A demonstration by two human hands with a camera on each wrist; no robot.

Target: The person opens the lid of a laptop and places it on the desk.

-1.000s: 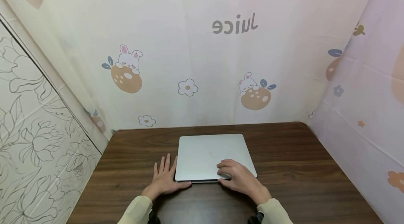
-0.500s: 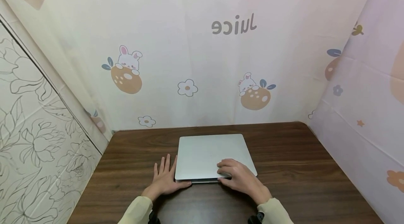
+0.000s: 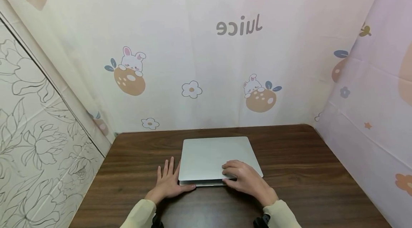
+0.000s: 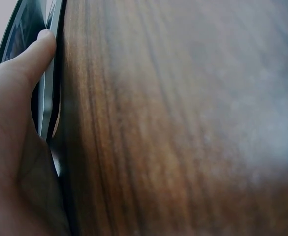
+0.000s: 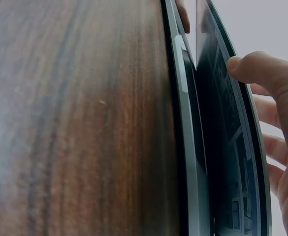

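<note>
Left hand (image 3: 168, 184) is down on the table (image 3: 135, 171), just off the laptop's left side, fingers straight and fanned out, not gripping anything. Its index tip is tucked in by the edge so I honestly can't tell if it's touching. The thumb (image 4: 33, 61) lies across the front edge of the base (image 5: 193, 172), so it looks like that hand's just keeping the base put. Palm's low, forearm angles in from the near left.

Laptop (image 3: 214, 158) is smack between the two hands, flat on the table, long axis running side to side, hinge presumably at the far edge. Front of the lid (image 5: 259, 167) sits a bit up off the base, so there's a thin wedge of a gap facing the person, with a dark screen (image 5: 217, 73) inside.

Right hand (image 3: 246, 181) is the one that matters imo, and it's the closer one to the lid's front edge. It's got that edge pinched right of center: thumb (image 5: 262, 69) underneath on the screen side, other fingers bent over the top. So the lid stretches away from those fingers, far side and off to the left. Wrist's low, forearm slants in from the near right.
</note>
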